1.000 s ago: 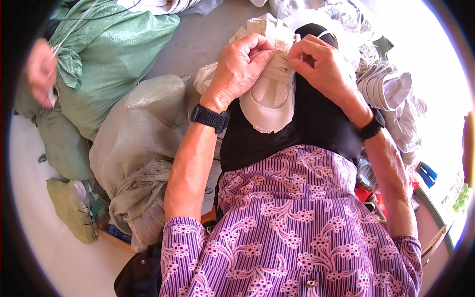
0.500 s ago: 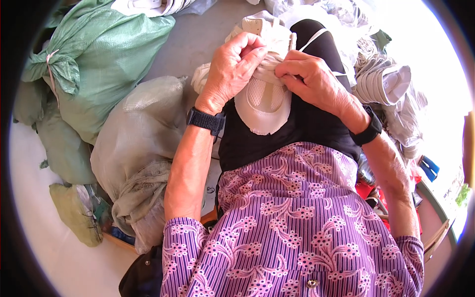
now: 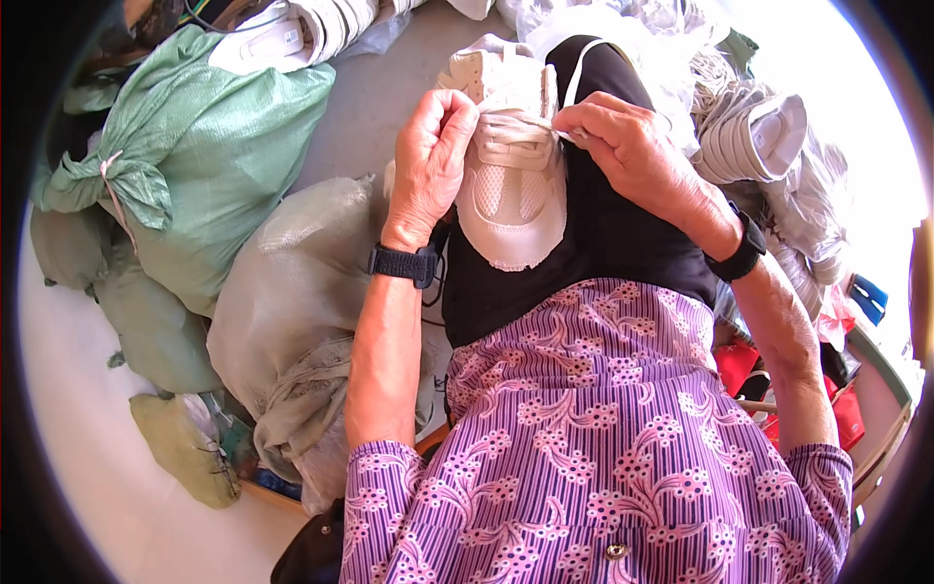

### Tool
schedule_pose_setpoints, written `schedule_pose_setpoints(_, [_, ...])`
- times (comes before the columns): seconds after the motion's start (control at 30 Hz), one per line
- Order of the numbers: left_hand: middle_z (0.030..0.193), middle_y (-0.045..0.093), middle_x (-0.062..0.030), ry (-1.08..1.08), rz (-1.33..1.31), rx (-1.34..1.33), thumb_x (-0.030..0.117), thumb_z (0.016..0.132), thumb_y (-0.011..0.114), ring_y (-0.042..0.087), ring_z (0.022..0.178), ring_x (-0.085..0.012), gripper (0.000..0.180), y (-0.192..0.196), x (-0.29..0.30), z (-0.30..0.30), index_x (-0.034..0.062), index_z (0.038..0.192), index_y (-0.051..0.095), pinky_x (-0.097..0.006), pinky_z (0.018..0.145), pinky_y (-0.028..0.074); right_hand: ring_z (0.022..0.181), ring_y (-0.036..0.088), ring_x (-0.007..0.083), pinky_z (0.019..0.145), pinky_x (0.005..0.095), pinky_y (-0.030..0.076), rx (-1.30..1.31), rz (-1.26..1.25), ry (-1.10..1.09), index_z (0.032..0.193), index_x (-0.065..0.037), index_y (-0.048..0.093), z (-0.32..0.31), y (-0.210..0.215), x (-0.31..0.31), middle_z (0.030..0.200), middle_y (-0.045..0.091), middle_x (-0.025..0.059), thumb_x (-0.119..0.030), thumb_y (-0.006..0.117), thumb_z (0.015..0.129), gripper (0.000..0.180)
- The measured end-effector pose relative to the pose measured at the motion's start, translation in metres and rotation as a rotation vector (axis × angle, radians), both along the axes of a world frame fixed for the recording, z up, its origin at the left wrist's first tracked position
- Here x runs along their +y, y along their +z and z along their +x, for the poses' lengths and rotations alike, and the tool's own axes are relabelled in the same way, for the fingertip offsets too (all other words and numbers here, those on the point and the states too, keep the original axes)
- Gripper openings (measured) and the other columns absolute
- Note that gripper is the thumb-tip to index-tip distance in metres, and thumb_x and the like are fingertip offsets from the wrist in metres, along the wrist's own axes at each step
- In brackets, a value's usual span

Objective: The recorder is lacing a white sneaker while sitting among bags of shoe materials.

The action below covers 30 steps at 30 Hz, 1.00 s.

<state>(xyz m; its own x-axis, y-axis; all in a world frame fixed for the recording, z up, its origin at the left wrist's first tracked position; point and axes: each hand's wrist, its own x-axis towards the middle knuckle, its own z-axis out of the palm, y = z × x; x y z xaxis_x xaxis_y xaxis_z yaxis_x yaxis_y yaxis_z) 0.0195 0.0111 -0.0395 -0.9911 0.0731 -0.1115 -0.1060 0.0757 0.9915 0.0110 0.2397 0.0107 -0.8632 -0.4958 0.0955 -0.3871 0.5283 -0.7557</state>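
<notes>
A cream sneaker (image 3: 513, 209) rests on my lap over black trousers, its toe pointing toward me. Pale laces (image 3: 514, 131) cross its tongue in several rows. At the shoe's left side my left hand (image 3: 432, 148) is closed in a pinch on a lace. My right hand (image 3: 628, 146) pinches a lace on the right side, drawn out from the eyelets. A loose loop of lace rises above the right hand, across the dark trouser leg. Both wrists wear black straps.
Green sacks (image 3: 219, 156) and a greyish tied sack (image 3: 302, 282) stand on the left. Stacked white shoe pieces (image 3: 744, 141) and clear plastic bags lie on the right. More white shoe parts (image 3: 282, 39) sit at the far left. Red items (image 3: 736, 368) lie beside my right forearm.
My hands have moved apart to either side of the shoe, drawing the lace between them. The shoe's laced front, covered by the hands before, now shows.
</notes>
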Motion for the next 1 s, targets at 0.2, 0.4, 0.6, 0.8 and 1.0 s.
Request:
schedule_pose_setpoints(0.2, [0.079,0.052,0.0029,-0.033,-0.005,-0.085,0.02,0.088,0.069,0.045,0.07,-0.0043,0.025,0.01,0.001,0.004,0.0029,0.098,0.054,-0.02,0.063,0.042,0.081,0.063,0.0291,0.069,0.0337,0.05,0.066,-0.034,-0.001,0.098,-0.002,0.065,-0.002,-0.007,0.001,0.088,0.06,0.0119,-0.005,0.06,0.087,0.012])
schedule_pose_setpoints(0.4, [0.076,0.043,0.0076,-0.085,-0.182,-0.044,0.021,0.083,0.074,0.037,0.067,-0.0019,0.031,0.019,0.007,0.003,0.0062,0.099,0.053,-0.016,0.06,0.036,0.08,0.06,0.0298,0.069,0.0368,0.049,0.154,-0.014,0.07,0.092,-0.002,0.067,0.0,-0.018,-0.008,0.083,0.058,0.0111,-0.005,0.064,0.081,0.012])
schedule_pose_setpoints(0.6, [0.078,0.043,0.007,-0.109,-0.122,-0.051,0.014,0.083,0.072,0.038,0.067,-0.0022,0.027,0.022,0.007,0.004,0.0062,0.099,0.052,-0.016,0.061,0.037,0.082,0.059,0.0294,0.075,0.0365,0.048,0.211,0.051,0.165,0.092,-0.002,0.067,0.009,-0.021,-0.005,0.085,0.059,0.0101,-0.004,0.064,0.078,0.015])
schedule_pose_setpoints(0.8, [0.076,0.044,0.0067,-0.034,0.019,-0.12,0.016,0.088,0.065,0.04,0.064,-0.002,0.019,0.017,0.005,0.005,0.0067,0.098,0.052,-0.018,0.058,0.037,0.083,0.057,0.0289,0.076,0.0377,0.047,0.197,-0.033,-0.03,0.084,-0.003,0.065,0.016,-0.011,0.015,0.087,0.056,0.0095,-0.005,0.063,0.078,0.007])
schedule_pose_setpoints(1.0, [0.067,0.04,0.0059,0.035,0.138,-0.193,0.025,0.097,0.053,0.036,0.053,-0.0039,0.018,0.028,-0.008,0.01,0.0068,0.096,0.054,-0.021,0.049,0.032,0.083,0.063,0.0321,0.073,0.0367,0.051,0.153,-0.059,-0.15,0.089,0.001,0.064,0.01,0.003,0.051,0.09,0.064,0.0138,-0.008,0.059,0.086,0.011])
